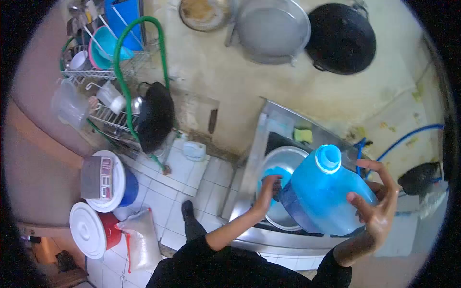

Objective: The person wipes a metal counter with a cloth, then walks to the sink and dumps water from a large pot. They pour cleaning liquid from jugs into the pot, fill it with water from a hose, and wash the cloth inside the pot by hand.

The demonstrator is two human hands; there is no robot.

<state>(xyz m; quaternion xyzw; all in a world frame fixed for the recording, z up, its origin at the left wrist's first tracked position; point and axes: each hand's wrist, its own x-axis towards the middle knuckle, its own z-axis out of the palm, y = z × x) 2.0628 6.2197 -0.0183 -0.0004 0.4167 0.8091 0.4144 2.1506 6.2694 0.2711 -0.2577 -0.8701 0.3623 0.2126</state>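
A large translucent blue jug (pixel 317 192) is held up over the sink, its uncapped mouth facing up toward me. My right hand (pixel 377 201) grips it at the handle side, with the thumb bent in front and the index finger raised off it. Beside the jug's lower left edge is my left hand (pixel 267 194), its fingers curled over the metal basin (pixel 269 218); what they hold, if anything, I cannot tell. Something bright blue (pixel 277 171) shows inside the basin, partly covered by that hand and the jug.
The steel sink (pixel 247 204) surrounds the basin, with a yellow-green sponge (pixel 302 135) at its back ledge. A blue hose (pixel 408 138) runs at right. Lidded buckets (pixel 89 230), a sack (pixel 141 240) and a dish rack (pixel 103 72) stand left. Pans (pixel 341 38) hang on the wall.
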